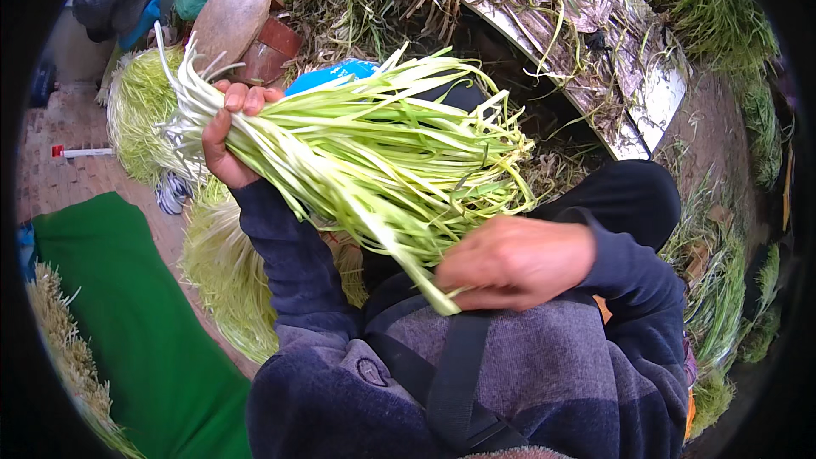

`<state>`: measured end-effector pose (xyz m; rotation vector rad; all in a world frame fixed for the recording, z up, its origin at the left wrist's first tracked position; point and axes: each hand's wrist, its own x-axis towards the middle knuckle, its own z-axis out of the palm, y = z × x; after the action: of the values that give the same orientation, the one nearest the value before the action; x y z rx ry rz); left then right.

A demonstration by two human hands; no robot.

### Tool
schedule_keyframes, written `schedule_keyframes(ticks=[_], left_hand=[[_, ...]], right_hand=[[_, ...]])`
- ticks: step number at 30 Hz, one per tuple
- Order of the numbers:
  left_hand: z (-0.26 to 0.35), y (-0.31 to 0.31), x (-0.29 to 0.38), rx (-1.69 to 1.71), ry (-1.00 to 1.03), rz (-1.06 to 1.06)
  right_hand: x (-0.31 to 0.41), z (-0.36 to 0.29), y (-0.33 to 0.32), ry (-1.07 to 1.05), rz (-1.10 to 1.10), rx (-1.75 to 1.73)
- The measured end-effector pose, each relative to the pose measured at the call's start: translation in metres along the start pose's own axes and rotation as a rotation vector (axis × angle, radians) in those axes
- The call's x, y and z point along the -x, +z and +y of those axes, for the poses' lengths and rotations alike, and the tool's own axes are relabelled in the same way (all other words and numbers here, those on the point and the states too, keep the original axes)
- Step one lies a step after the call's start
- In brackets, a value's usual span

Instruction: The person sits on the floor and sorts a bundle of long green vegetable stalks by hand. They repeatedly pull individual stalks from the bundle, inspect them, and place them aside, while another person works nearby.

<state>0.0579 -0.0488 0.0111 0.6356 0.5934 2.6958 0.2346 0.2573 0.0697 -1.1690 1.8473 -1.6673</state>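
A loose bunch of pale green, flat-leaved stalks with white ends, like blanched chives [382,140], lies across the view in front of my chest. My left hand [236,134] is closed around it near the white ends, which fan out at the upper left. The leaf tips spread to the right, some of them yellowed and curled. At the lower right edge of the bunch is my right hand [516,264], slightly blurred, its fingers bent at the end of a few leaves angled down toward my chest. Its fingertips are partly hidden, so its hold is unclear.
Bundled stalks [236,274] stand at my left, with more [143,115] farther up. A green cloth [127,331] lies at lower left. Ahead are a round wooden stool top [233,19] and heaped leaf scraps [357,6]. A littered white-edged board [660,105] is at upper right.
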Motion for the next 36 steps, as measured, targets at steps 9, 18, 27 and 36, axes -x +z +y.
schedule_keyframes(ticks=[9,18,27,36], left_hand=[[-0.002,-0.004,-0.001,0.029,0.014,0.002],[-0.003,0.006,-0.006,0.013,0.003,0.033],[0.001,0.011,-0.001,-0.006,0.008,0.039],[0.001,0.010,-0.003,-0.002,0.030,0.073]], right_hand=[[0.098,-0.045,-0.072,0.635,0.143,0.497],[0.047,0.009,-0.026,0.348,0.421,0.646],[0.016,0.041,-0.003,0.315,0.435,0.849],[0.019,0.026,-0.011,0.244,0.372,0.767]])
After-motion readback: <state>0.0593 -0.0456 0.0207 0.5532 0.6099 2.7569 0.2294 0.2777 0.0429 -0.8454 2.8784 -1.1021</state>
